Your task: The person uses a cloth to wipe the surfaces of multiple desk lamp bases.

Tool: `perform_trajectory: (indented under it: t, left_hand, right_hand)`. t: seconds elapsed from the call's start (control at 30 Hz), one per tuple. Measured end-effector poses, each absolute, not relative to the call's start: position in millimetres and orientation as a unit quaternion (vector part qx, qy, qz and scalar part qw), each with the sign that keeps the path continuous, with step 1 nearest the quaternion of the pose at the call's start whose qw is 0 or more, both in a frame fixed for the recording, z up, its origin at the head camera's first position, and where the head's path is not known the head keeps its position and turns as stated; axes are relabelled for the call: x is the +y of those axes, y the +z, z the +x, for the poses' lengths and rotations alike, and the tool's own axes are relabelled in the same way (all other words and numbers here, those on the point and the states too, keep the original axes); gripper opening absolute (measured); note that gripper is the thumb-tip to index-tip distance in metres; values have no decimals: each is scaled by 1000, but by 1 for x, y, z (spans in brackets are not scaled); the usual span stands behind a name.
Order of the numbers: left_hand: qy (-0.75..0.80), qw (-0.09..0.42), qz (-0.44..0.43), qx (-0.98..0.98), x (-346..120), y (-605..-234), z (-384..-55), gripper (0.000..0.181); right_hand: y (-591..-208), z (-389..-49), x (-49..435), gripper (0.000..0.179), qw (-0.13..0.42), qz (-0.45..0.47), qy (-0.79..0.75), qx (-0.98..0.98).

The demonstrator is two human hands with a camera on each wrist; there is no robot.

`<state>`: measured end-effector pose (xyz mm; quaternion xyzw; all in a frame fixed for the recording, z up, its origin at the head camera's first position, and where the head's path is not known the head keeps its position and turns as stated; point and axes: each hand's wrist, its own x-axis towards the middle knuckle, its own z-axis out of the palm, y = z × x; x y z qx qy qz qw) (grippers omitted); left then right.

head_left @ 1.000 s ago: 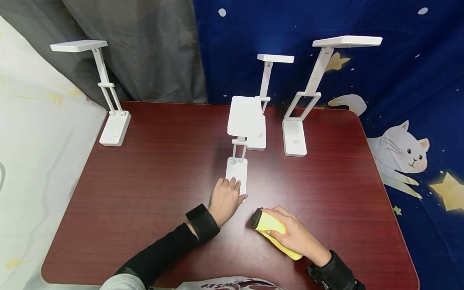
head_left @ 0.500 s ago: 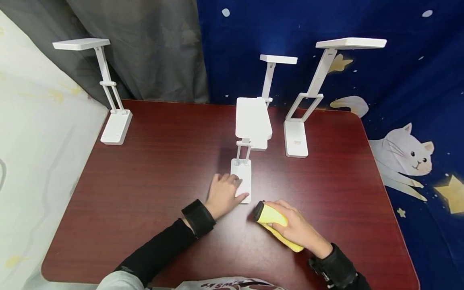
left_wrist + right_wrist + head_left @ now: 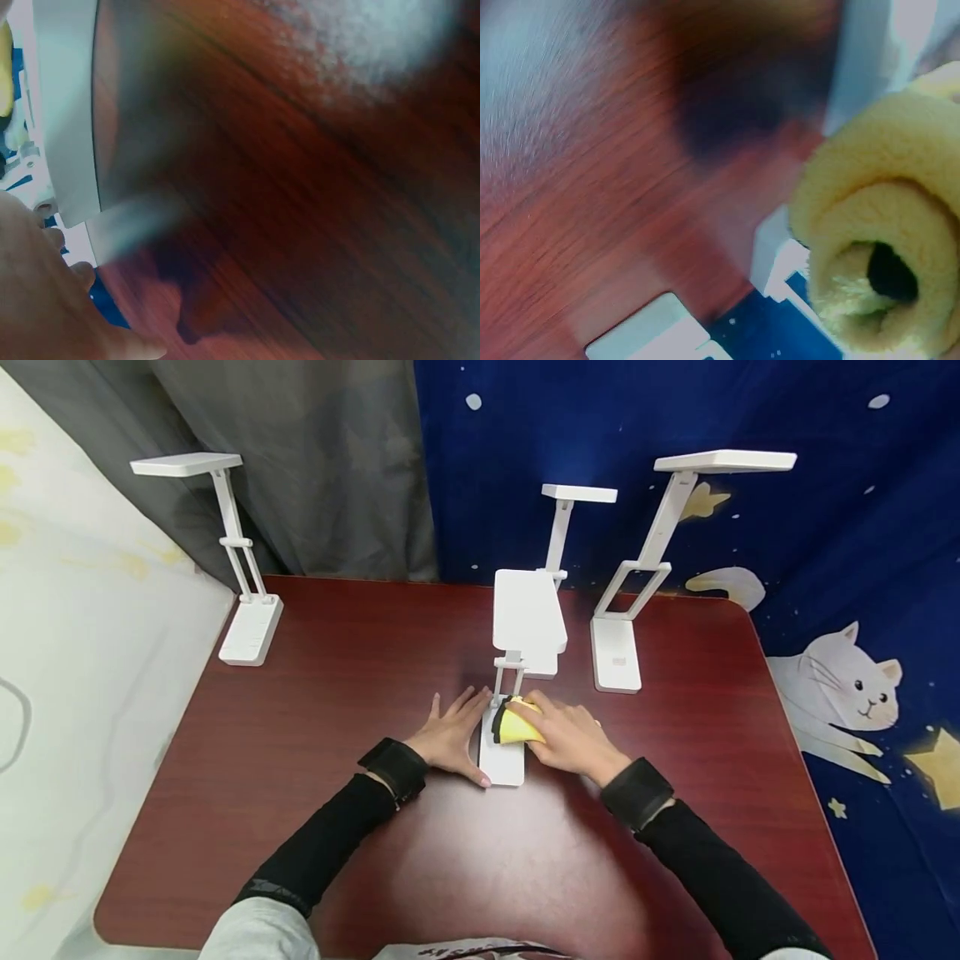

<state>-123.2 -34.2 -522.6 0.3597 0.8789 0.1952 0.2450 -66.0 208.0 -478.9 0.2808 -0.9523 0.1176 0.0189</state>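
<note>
A white folding desk lamp (image 3: pixel 501 767) stands near the middle of the table, its flat head (image 3: pixel 528 610) raised behind its base. My left hand (image 3: pixel 448 739) lies along the base's left side, fingers straight and spread, thumb at the front corner. In the left wrist view, that hand (image 3: pixel 45 300) is beside the base's edge (image 3: pixel 67 112). My right hand (image 3: pixel 573 737) grips a yellow cloth (image 3: pixel 517 725) with a dark border, held over the upper part of the base. The right wrist view shows the cloth (image 3: pixel 881 161) rolled up and fluffy; the fingers are mostly hidden there.
Another white lamp (image 3: pixel 570 495) stands right behind this one, partly hidden by its head. Further lamps stand at the back right (image 3: pixel 617 656) and far left (image 3: pixel 251 631). The reddish-brown table (image 3: pixel 360 652) ends against curtains at the back.
My right hand has carried the yellow cloth forward and left onto the lamp's base. My left hand has moved off the top of the base to its left side, fingers spreading.
</note>
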Motion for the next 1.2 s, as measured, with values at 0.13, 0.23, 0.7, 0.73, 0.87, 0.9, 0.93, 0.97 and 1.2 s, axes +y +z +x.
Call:
perform_trajectory:
  t: [0.13,0.23,0.7,0.73,0.87,0.9,0.93,0.97,1.2]
  left_hand:
    - [179,243,359,883,-31,-524,-119,146]
    - [179,234,358,886,-31,-520,-118,145]
    - [188,209,352,893,-39,-520,-120,147]
    - [188,208,352,893,-39,-521,-121,147]
    - [186,210,347,895,-39,-523,-121,148]
    - [186,211,347,895,-39,-523,-122,148]
    - [187,212,347,894,-39,-523,-122,148]
    - [187,214,347,894,-39,-524,-122,148]
    - [198,219,353,888,-37,-530,-123,148]
  right_hand:
    - [-496,-69,204,60,28,299,91,-949]
    - [-500,-67,202,58,12,280,112,-954]
    - [-494,-26,195,55,-40,297,176,-938]
    - [-494,-23,194,55,-44,301,179,-936]
    - [-491,-10,192,55,-60,314,184,-929]
    - [-491,-8,192,54,-68,317,188,-927]
    - [-491,-6,192,53,-77,321,192,-924]
    - [-490,-4,192,52,-93,322,197,-921]
    - [-478,-19,190,52,-126,273,313,-901]
